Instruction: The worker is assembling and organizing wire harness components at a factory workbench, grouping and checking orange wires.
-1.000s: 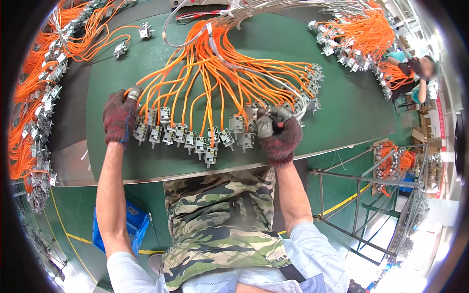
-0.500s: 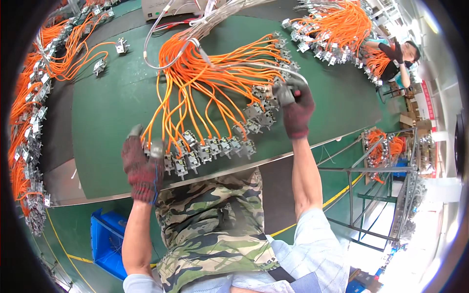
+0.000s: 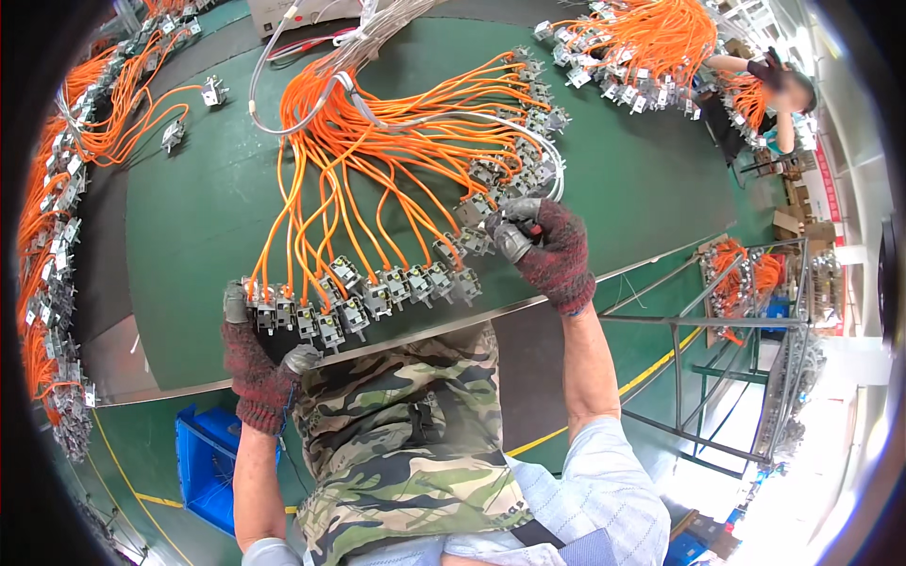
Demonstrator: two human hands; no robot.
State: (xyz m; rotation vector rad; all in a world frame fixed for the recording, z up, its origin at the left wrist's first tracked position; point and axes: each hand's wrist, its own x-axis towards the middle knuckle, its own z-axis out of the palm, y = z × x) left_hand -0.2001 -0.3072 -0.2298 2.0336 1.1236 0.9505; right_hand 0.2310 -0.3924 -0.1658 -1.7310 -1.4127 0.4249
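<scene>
A bundle of orange cables [image 3: 316, 104] fans out over the green table mat, with small grey metal switch-like units [image 3: 377, 300] at the cable ends. My left hand [image 3: 260, 373], in a dark red knit glove with grey fingertips, is at the left end of the near row. Its fingers and thumb are apart, and the fingertips rest against the leftmost units. My right hand [image 3: 552, 250], gloved alike, is closed on a small dark piece with a red part [image 3: 534, 229], beside the units at the row's right end. A grey-white lead [image 3: 559, 165] loops down to this hand.
A beige instrument box [image 3: 293, 11] stands at the table's far edge. More orange cable bundles lie along the left [image 3: 57, 245] and at the far right [image 3: 661, 38], where another person [image 3: 788, 94] works. A blue bin [image 3: 203, 472] and a metal-frame rack [image 3: 708, 325] stand below.
My right hand has moved down and left along the units, with the lead following. My left hand has shifted slightly left and down, its thumb now apart from the units. The bundle has slid slightly left.
</scene>
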